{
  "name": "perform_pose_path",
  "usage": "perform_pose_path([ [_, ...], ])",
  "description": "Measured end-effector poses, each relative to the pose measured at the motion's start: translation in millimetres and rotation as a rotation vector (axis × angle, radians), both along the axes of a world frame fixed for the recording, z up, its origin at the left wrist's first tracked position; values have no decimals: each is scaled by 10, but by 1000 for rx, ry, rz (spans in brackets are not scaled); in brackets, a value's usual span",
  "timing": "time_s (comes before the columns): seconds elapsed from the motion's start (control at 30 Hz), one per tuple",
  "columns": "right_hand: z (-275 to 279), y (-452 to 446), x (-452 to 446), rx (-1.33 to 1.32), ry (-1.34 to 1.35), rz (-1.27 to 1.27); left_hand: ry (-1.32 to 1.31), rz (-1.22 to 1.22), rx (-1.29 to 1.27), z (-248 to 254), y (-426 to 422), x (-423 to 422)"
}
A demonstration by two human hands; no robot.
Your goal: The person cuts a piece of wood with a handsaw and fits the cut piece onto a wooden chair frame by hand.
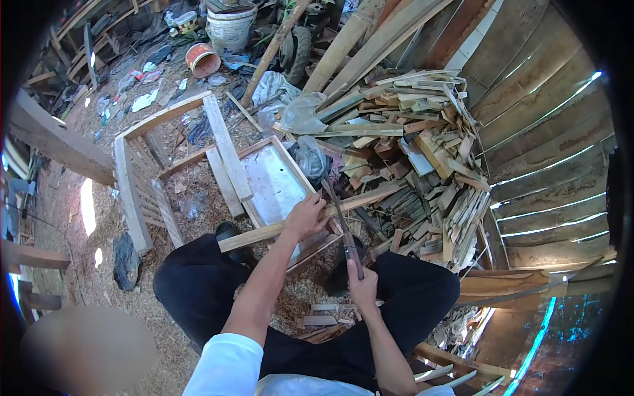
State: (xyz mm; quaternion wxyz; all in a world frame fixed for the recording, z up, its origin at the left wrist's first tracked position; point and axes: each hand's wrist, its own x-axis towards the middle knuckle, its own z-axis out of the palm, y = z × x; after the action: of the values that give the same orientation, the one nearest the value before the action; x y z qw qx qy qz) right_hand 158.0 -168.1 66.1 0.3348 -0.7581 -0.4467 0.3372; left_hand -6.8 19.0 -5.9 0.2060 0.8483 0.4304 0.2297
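Observation:
A long wooden strip [264,233] lies across a wooden frame with a pale panel [272,181] between my knees. My left hand [305,216] presses on the strip, its fingers closed around the strip's upper side near the saw. In my right hand [362,286] is the handle of a handsaw [343,228]. The saw's blade crosses the strip just right of my left hand and points away from me. Short wood pieces [320,320] lie on the shavings below the frame.
A slatted wooden frame [132,191] stands at the left. Scrap wood [422,132] is heaped at the right, before a plank wall [548,152]. Behind are a white bucket [230,30] and a red bucket [203,61]. Someone's blurred head is at the lower left.

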Motion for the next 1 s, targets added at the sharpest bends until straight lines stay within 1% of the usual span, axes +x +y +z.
perform_pose_path([
  [0.07, 211, 39, 33, 5, -31, 22, -19, 8, -1, -6, -30, -2],
  [0.13, 584, 42, 46, -119, -64, 57, -20, 27, 2, -82, 3, 1],
  [0.2, 955, -47, 26, -137, -89, 66, -35, 47, 12, -73, 45, 25],
  [0.23, 1113, -82, 17, -158, -108, 74, -40, 64, -59, -42, 58, 8],
  [0.27, 1236, -83, 16, -248, -133, 73, -44, 78, -134, -27, 49, 15],
  [0.3, 1193, -17, 23, -253, -135, 67, -46, 72, -139, -21, 37, 43],
  [0.37, 948, 173, 3, 19, -154, 105, -87, 55, -122, -26, -9, 54],
  [0.4, 797, 276, 2, 9, -147, 98, -80, 49, -131, -52, -90, 67],
  [0.47, 496, 654, -41, -132, -238, 79, -96, 100, -76, -54, -27, 30],
  [0.5, 433, 724, -33, -118, -235, 90, -93, 112, -64, -67, 15, -16],
  [0.57, 317, 703, 94, -116, -92, 59, -132, 121, -88, -113, 19, -7],
  [0.6, 188, 648, 118, -108, -96, 51, -140, 133, -82, -62, -2, 5],
  [0.67, -111, 461, 208, -8, 45, 64, -165, 136, -103, -31, 18, 6],
  [0.7, -225, 351, 186, 36, 64, 71, -178, 141, -133, -19, 15, 3],
  [0.73, -303, 259, 134, 72, 49, 56, -160, 154, -68, -2, -8, 10],
  [0.77, -382, 207, 93, 110, 39, 43, -162, 150, -67, 21, -11, 42],
  [0.83, -277, 194, -30, 119, -2, 27, -227, 233, -138, 22, -3, 40],
  [0.87, -181, 167, -98, 125, -44, 12, -214, 226, -136, 25, -11, 41],
  [0.93, 64, 62, -166, 77, -15, -7, -174, 422, -160, 16, -73, 142],
  [1.0, 176, 0, -144, 35, 2, -24, -158, 441, -160, 14, -183, 274],
])
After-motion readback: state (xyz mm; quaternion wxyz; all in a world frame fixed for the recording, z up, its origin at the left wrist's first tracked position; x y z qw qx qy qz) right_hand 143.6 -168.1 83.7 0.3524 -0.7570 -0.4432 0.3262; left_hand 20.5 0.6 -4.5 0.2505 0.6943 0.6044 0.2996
